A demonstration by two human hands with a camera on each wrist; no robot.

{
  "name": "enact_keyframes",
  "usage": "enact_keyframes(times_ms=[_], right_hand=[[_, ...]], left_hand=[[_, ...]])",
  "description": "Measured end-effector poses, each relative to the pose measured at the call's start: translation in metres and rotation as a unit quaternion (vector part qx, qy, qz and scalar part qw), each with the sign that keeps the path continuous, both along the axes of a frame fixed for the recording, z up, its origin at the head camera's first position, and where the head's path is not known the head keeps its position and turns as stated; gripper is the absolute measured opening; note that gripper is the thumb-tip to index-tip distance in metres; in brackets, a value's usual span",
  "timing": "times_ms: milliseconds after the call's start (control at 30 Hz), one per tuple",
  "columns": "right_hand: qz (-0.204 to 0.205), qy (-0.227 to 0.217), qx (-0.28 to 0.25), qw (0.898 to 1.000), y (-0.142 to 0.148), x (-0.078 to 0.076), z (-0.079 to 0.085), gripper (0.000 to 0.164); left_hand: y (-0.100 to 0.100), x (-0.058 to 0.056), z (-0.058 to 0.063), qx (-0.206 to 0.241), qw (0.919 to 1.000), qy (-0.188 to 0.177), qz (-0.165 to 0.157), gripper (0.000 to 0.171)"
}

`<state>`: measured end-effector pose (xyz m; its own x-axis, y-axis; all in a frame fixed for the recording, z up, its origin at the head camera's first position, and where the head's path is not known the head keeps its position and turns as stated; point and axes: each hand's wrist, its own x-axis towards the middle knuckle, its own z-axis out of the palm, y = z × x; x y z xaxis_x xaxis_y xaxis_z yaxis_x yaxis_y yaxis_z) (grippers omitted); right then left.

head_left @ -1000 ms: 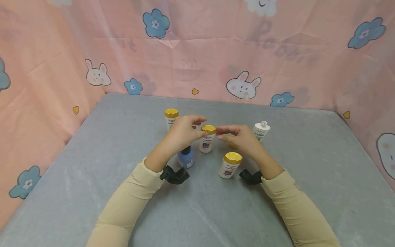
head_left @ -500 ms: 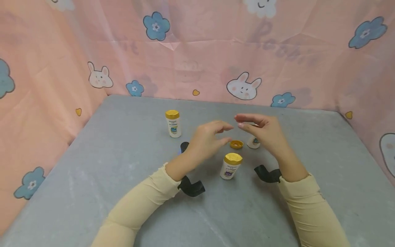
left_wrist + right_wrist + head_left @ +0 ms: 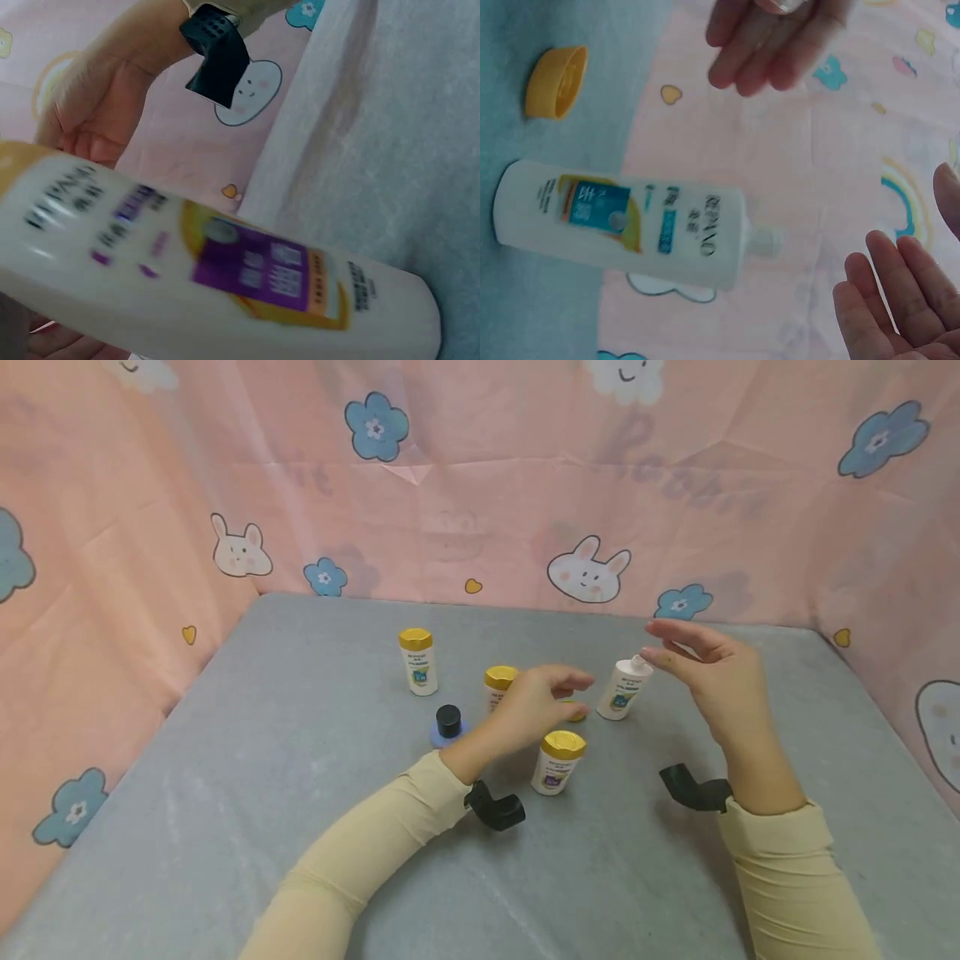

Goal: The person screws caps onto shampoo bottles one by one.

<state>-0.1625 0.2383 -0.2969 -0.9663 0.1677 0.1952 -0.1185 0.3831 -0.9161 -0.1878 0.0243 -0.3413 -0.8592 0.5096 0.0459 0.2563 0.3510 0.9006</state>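
My left hand hovers over the gold flip-top cap that lies on the table, fingers loosely curved and holding nothing. My right hand is raised beside the uncapped white bottle, thumb and fingers parted, fingertips right at its bare nozzle in the head view. In the right wrist view this bottle stands upright with a blue-green label, the cap beside it. A gold-capped bottle with a purple label stands in front of my left hand and largely hides that hand in the left wrist view.
A gold-capped bottle stands at the back left. Another gold-capped bottle is partly hidden behind my left hand. A blue bottle with a black cap is close to my left wrist. A pink printed cloth hangs behind the grey table.
My left hand has left the middle gold-capped bottle and moved right to above the loose cap. My right hand has moved right and up, past the uncapped bottle. The bottles stay in place.
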Motion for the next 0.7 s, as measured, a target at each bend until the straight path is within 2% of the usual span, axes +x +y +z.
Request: enact_keyframes(times_ms=[100,233,400,533,700], right_hand=[[0.0,-0.029,0.005,1.0,0.008,-0.005,-0.005,0.046],[0.026,-0.068,0.023,0.997,0.02,-0.014,-0.016,0.056],[0.063,-0.103,0.003,0.993,0.031,-0.028,-0.033,0.063],[0.089,-0.154,0.018,0.984,0.039,-0.035,-0.042,0.069],[0.116,-0.213,0.043,0.969,0.042,-0.04,-0.051,0.077]], left_hand=[[0.003,-0.004,-0.008,-0.001,0.9999,-0.016,-0.003,0.044],[0.006,-0.008,-0.017,-0.012,0.9997,-0.021,-0.006,0.049],[0.013,-0.01,-0.027,-0.06,0.9981,-0.011,0.01,0.049],[0.016,-0.01,-0.032,-0.094,0.9954,0.002,0.02,0.053],[0.017,-0.011,-0.038,-0.114,0.9932,0.001,0.023,0.055]])
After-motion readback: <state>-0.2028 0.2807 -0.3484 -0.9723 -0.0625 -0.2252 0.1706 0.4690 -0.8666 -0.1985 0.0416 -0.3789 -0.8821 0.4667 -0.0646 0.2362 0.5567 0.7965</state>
